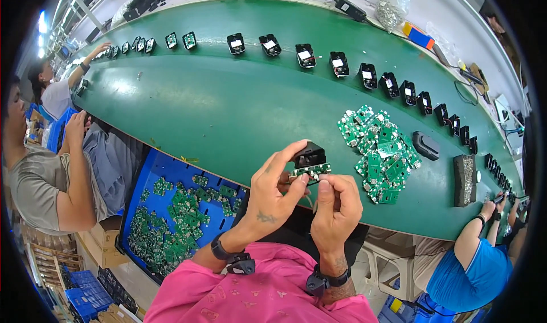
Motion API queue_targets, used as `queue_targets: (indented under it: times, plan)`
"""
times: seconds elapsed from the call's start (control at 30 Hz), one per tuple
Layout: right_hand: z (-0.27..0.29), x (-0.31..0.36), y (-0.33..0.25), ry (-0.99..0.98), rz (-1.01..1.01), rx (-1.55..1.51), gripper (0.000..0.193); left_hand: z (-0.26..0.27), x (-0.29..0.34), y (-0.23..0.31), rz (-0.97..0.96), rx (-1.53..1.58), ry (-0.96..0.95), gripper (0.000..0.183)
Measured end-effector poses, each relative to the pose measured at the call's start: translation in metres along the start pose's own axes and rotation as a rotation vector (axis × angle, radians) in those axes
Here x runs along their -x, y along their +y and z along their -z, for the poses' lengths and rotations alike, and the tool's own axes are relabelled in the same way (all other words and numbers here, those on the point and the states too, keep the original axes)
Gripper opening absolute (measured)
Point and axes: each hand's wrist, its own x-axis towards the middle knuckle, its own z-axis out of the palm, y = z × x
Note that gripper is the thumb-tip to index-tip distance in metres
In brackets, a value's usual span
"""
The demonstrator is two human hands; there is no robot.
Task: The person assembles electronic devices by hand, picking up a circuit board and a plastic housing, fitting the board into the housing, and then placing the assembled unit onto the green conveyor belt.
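Pink shirt [245,286] fills the bottom of the head view. Beyond it, the left hand [268,191] grips a small black case [310,153] between thumb and fingers, with a green circuit board [320,168] at the case's near side. Just beside the board, the right hand [336,209] brings thumb and forefinger together; I cannot tell what they pinch. Loose boards [383,152] lie heaped right of the hands; a blue tray [150,168] on their left holds more. Good handling probably means a steady left grip and light fingertip pressure along the board's edges.
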Motion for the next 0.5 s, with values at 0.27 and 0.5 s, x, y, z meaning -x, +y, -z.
queue_targets:
  times: [0.27, 0.5]
  plan:
    - [0.008, -0.007, -0.008, -0.083, 0.121, 0.042, 0.013, -0.008, 0.005, 0.002, -0.141, -0.18, 0.04, 0.055]
    - [0.009, -0.003, -0.004, -0.05, 0.078, -0.047, 0.007, -0.011, 0.008, 0.006, -0.16, -0.218, 0.074, 0.055]
